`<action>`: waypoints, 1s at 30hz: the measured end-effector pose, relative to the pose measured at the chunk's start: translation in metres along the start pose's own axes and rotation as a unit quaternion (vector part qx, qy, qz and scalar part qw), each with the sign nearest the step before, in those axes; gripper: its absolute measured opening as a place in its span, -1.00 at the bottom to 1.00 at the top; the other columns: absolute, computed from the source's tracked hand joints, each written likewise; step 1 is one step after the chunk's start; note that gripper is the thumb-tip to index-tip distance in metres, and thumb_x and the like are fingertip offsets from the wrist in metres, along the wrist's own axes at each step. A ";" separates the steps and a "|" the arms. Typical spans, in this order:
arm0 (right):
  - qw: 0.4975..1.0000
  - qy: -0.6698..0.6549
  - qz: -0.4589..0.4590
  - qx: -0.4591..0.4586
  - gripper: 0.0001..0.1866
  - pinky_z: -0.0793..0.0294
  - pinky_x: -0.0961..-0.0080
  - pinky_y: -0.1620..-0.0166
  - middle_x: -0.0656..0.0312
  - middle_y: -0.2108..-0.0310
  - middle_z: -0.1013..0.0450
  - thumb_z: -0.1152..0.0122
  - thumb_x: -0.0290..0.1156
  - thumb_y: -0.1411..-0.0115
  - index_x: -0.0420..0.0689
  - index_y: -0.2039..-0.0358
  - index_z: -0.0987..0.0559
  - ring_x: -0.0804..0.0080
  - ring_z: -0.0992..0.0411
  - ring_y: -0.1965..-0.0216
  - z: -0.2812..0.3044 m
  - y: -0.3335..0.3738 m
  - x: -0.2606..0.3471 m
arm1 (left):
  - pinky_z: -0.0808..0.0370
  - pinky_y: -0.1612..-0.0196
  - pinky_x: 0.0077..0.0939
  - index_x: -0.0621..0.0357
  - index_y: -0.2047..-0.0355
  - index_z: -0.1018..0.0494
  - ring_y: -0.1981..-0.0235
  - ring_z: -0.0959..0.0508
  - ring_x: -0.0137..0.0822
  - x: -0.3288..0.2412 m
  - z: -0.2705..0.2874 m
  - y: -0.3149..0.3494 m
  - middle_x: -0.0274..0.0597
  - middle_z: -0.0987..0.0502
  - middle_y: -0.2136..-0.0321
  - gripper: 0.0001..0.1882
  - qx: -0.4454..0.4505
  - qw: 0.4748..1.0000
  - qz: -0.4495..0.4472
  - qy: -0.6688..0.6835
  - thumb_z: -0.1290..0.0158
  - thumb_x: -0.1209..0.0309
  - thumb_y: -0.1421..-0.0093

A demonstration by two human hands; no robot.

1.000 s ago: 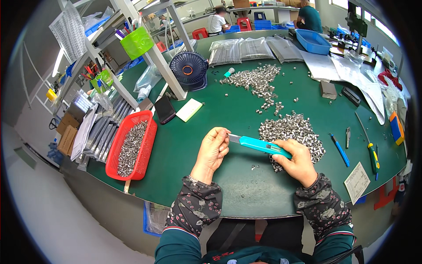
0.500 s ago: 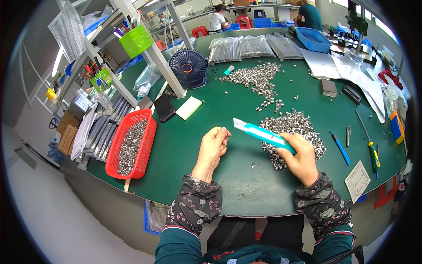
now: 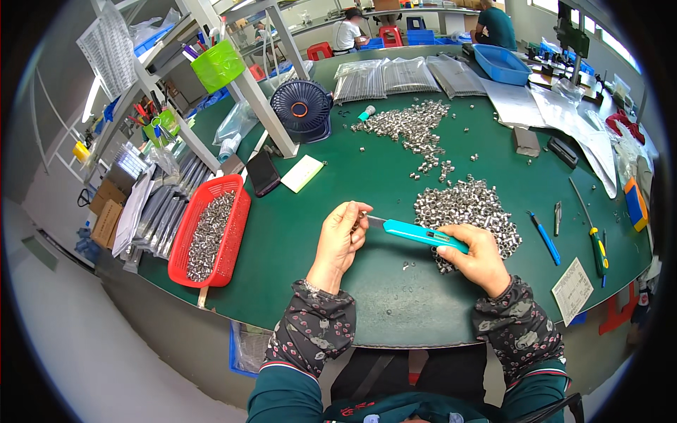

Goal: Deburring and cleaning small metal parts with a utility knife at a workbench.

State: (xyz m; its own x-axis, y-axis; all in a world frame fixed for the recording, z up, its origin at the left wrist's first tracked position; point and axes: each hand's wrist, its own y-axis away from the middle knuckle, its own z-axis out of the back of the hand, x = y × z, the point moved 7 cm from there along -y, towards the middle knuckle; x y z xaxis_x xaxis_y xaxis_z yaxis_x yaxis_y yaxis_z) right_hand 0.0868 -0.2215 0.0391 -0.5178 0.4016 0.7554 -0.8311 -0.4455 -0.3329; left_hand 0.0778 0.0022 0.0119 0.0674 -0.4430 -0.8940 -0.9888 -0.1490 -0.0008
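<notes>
Between the thumb and fingers of my left hand (image 3: pixel 340 240) I pinch a small metal ring (image 3: pixel 362 215), partly covered by the fingertips. My right hand (image 3: pixel 479 255) is closed round a teal utility knife (image 3: pixel 416 233). Its blade points left, and the tip reaches the ring at my left fingertips; whether it touches cannot be made out. Just behind my right hand spreads a heap of small metal rings (image 3: pixel 469 208). A few tiny scraps (image 3: pixel 407 266) lie on the green table between my hands.
On the left a red basket (image 3: pixel 243 225) holds many small metal parts. A phone (image 3: pixel 263 173), a notepad (image 3: pixel 302 173) and a fan (image 3: pixel 302 109) stand behind. Farther off lies a second heap of rings (image 3: pixel 405 127). Right are a blue pen-like tool (image 3: pixel 545 240) and a screwdriver (image 3: pixel 599 250).
The knife has swung from an upward tilt to nearly level, and its blade has come left and down to my left fingertips. My left hand has stayed nearly still.
</notes>
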 end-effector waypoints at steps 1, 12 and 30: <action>1.000 0.000 0.000 0.000 -0.68 -0.39 0.42 0.37 0.12 0.48 -0.45 -0.23 -0.28 0.07 -0.13 0.27 -0.54 0.24 -0.43 0.45 0.000 0.000 -0.001 | -0.02 0.80 -0.84 0.25 0.36 -0.40 0.78 -0.16 -0.68 0.000 -0.002 0.001 -0.33 -0.35 0.62 -0.76 0.003 1.000 0.008 0.003 0.09 0.30 -0.22; 0.974 0.088 0.120 -0.170 -0.68 -0.28 0.42 0.56 0.17 0.60 -0.28 -0.25 -0.37 0.09 -0.10 0.27 -0.49 0.25 -0.33 0.61 0.017 0.007 0.030 | -0.03 0.81 -0.83 0.28 0.41 -0.38 0.79 -0.16 -0.68 0.009 0.007 -0.001 -0.32 -0.35 0.63 -0.72 -0.020 0.999 0.028 0.032 0.12 0.28 -0.24; 0.999 -0.021 0.013 -0.040 -0.68 -0.37 0.46 0.35 0.12 0.46 -0.44 -0.25 -0.31 0.07 -0.15 0.27 -0.54 0.26 -0.42 0.45 0.003 -0.001 0.000 | -0.14 0.71 -0.83 0.20 0.26 -0.35 0.64 -0.22 -0.64 0.005 0.002 -0.004 -0.31 -0.37 0.49 -0.87 0.034 0.999 -0.013 0.037 0.04 0.46 -0.18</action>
State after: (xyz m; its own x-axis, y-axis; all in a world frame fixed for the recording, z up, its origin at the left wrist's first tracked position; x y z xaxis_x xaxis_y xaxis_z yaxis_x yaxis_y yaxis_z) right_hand 0.0881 -0.2234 0.0413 -0.5317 0.3566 0.7682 -0.8320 -0.3896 -0.3949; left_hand 0.0817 0.0029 0.0066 0.1002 -0.5040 -0.8579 -0.9932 -0.1015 -0.0564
